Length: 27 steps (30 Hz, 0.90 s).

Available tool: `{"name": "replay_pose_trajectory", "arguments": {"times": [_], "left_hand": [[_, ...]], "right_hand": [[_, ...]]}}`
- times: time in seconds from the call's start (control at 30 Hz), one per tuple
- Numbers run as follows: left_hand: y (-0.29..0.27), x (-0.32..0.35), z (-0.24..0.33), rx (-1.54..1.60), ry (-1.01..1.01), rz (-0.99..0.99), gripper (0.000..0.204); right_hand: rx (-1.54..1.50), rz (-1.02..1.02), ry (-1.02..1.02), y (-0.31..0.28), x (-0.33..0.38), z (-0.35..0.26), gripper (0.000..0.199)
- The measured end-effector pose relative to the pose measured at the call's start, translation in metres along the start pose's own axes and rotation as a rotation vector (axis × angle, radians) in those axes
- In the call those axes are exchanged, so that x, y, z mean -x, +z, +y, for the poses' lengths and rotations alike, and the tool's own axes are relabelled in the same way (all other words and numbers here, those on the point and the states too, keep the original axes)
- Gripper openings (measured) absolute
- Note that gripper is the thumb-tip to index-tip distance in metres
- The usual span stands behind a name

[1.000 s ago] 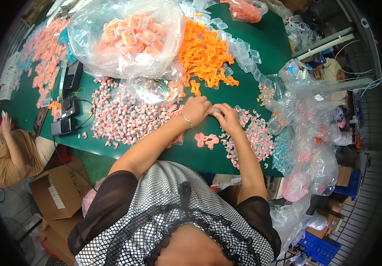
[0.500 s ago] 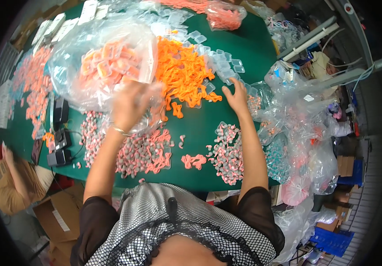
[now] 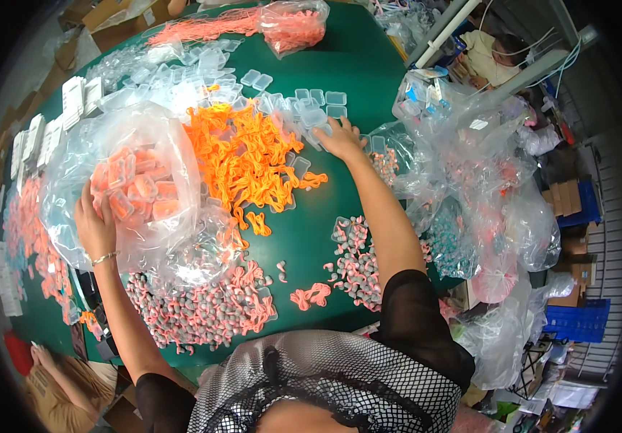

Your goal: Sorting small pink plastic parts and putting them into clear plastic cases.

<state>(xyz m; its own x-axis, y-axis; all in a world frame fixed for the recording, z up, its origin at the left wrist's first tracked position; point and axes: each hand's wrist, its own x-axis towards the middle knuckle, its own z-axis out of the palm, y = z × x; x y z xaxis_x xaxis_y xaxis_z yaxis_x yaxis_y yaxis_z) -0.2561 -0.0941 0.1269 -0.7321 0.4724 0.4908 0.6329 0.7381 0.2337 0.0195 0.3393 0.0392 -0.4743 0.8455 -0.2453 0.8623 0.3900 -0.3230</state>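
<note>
My left hand [image 3: 96, 225] lies against the big clear plastic bag [image 3: 58, 187], fingers stretched beside the small boxes with orange contents [image 3: 134, 184] inside it. Whether the fingertips touch a box, I cannot tell. My right hand [image 3: 342, 139] reaches forward with spread fingers over several small clear plastic boxes [image 3: 313, 117], seemingly touching one. Between the hands spreads a heap of bright orange cord bundles [image 3: 249, 159]. Closer to me are two piles of small pink-and-grey pieces [image 3: 195, 310], [image 3: 358, 267] with pink cord bundles [image 3: 311, 296] between them.
Clear bags of small parts [image 3: 455, 238] crowd the right side. White packs [image 3: 72, 101] stand at the far left, and a bag of coral cords [image 3: 293, 29] lies at the back of the green table [image 3: 368, 65]. Other people [image 3: 65, 390], [image 3: 491, 58] sit lower left and upper right.
The whole view has shifted. My left hand has moved from the bag's right edge to the left side of the boxes in it. My right hand has reached forward onto the clear boxes.
</note>
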Motion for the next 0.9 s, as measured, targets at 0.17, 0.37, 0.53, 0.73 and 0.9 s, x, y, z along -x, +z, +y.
{"name": "replay_pose_trajectory", "arguments": {"times": [0.17, 0.37, 0.53, 0.73, 0.9], "left_hand": [[-0.015, 0.022, 0.019, 0.121, 0.145, 0.104, 0.033], [-0.031, 0.067, 0.059, 0.259, 0.208, 0.128, 0.027], [-0.037, 0.097, 0.099, 0.357, 0.213, 0.087, 0.023], [-0.028, 0.116, 0.13, 0.52, 0.329, -0.06, 0.024], [-0.025, 0.14, 0.136, 0.548, 0.37, -0.126, 0.022]], "right_hand": [[-0.026, 0.069, -0.025, 0.025, 0.037, 0.001, 0.078], [-0.08, -0.056, -0.117, 0.02, 0.058, 0.01, 0.075], [-0.236, -0.189, -0.12, -0.026, 0.05, 0.022, 0.061], [0.418, 0.386, -0.261, -0.018, 0.0, 0.062, 0.035], [0.581, 0.103, -0.195, -0.03, 0.006, 0.066, 0.031]]}}
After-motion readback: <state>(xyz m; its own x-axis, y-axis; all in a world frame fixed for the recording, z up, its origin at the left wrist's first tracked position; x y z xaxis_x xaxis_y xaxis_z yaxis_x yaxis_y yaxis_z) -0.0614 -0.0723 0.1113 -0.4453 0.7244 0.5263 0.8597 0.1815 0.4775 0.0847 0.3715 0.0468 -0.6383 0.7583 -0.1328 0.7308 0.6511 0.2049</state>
